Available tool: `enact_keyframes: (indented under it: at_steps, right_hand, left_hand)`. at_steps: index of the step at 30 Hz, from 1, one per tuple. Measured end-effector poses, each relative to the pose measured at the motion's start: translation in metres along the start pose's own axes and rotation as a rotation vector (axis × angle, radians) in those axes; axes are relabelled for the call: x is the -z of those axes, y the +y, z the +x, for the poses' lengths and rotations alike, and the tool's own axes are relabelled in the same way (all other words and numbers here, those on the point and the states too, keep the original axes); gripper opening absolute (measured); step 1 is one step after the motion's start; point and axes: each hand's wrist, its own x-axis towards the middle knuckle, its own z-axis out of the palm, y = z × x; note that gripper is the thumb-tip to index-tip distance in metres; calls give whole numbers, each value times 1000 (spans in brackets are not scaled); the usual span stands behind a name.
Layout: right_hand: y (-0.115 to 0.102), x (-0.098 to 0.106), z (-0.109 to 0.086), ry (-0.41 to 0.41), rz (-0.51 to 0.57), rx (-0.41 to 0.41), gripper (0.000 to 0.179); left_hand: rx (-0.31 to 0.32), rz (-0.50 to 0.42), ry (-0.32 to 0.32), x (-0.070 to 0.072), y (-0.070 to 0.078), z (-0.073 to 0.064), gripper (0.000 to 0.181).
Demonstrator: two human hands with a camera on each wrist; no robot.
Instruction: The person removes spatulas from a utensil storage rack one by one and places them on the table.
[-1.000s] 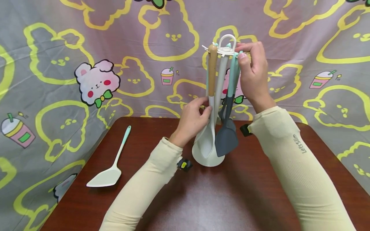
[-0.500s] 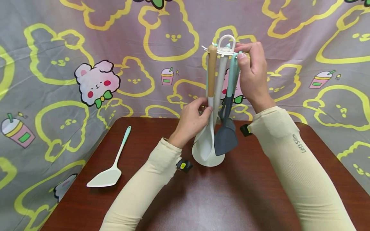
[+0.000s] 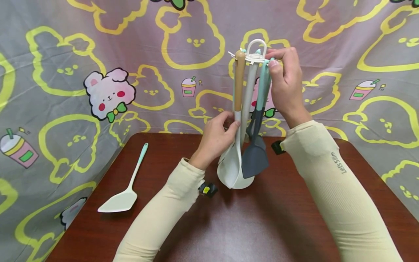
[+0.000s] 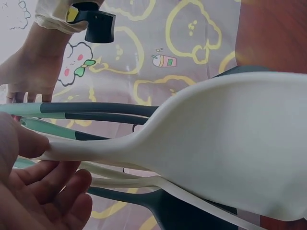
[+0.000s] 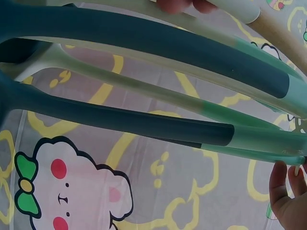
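The left grip [image 3: 217,135] pinches the pale neck of a wooden-handled spoon [image 3: 238,115], near upright, handle up, fronting the utensil rack [image 3: 249,94]; the right grip [image 3: 288,82], higher and farther from the spoon, pinches the rack's top edge.

- Before me is a reddish-brown table [image 3: 278,203] with rounded far corners; its surface shines pale toward my near side.
- On my left lies a cream spatula [image 3: 122,199], its blade nearer me and its mint handle pointing toward the far edge.
- Behind the table and along both sides I see a creased grey-and-pinkish curtain [image 3: 131,36], covered in yellow animal-head outlines [image 3: 196,43].
- To my left on it is a white-and-pink animal print [image 3: 109,94] with red cheeks and a green bow.
- I also spot pink drink-cup prints [image 3: 188,86], each with a green straw.
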Motion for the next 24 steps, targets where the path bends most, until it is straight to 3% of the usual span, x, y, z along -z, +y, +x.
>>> enact_keyframes:
  at_steps: [8,24]
  right_hand:
    - [0,0,0,1,1,-8,48]
    - [-1,-1,-1,31,17,56,51]
  left_hand:
    - [12,-42,-14,1,2,-4,19]
    - [-2,-83,-12,8,4,-14,21]
